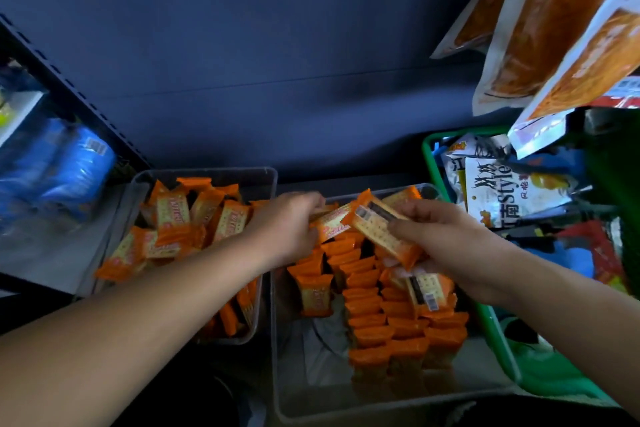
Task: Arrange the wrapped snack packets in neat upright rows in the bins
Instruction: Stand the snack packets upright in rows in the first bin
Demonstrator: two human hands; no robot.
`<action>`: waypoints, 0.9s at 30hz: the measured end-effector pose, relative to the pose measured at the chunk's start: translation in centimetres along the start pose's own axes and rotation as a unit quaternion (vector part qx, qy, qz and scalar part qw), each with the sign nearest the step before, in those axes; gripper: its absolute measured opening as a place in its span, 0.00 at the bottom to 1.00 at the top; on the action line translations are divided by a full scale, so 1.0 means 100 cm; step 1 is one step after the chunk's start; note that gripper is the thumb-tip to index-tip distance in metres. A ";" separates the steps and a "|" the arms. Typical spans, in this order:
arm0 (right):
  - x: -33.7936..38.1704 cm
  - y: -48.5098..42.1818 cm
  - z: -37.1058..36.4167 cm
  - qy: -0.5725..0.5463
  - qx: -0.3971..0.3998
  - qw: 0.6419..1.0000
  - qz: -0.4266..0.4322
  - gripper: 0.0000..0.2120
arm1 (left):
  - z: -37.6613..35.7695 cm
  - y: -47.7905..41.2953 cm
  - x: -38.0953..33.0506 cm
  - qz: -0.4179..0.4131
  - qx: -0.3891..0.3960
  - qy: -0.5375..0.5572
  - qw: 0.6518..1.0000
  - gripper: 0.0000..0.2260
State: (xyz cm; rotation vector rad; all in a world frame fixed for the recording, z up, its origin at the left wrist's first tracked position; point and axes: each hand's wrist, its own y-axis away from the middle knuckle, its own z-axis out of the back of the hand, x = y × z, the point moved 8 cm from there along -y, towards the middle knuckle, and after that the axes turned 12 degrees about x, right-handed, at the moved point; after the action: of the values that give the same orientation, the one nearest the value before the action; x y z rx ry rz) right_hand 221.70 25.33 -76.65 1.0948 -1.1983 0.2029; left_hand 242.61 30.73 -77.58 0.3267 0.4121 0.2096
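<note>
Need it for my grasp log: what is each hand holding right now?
Left hand: grips a logo-side orange packet.
Right hand: pinches a barcode-side orange packet.

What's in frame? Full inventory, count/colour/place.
left bin: one, clear, centre-left
right bin: one, clear, centre
loose packets: many, orange, jumbled in left bin
upright packets: many, orange, rows in right bin
held packets: at least two, orange, above right bin
green basket: one, right, holds mixed snack bags
hanging bags: several, orange-white, upper right
blue packs: several, far left
left hand: grips a packet
right hand: grips a packet
</note>
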 end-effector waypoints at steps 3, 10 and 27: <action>-0.010 0.008 0.007 -0.109 0.029 0.993 -0.028 0.09 | -0.018 -0.018 -0.001 0.000 0.020 -0.108 0.994 0.18; 0.017 0.022 0.025 0.105 -0.056 0.990 0.076 0.15 | -0.009 -0.005 -0.001 -0.026 -0.053 0.020 0.998 0.10; 0.037 0.010 -0.040 0.113 0.134 0.983 0.054 0.10 | 0.038 0.108 0.067 0.133 -0.069 0.511 0.847 0.05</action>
State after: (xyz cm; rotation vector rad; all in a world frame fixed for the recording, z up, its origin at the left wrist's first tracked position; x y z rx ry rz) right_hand 225.17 27.38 -72.84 1.2049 -1.0455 0.5716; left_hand 248.79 41.47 -72.86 0.0994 1.4088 0.6921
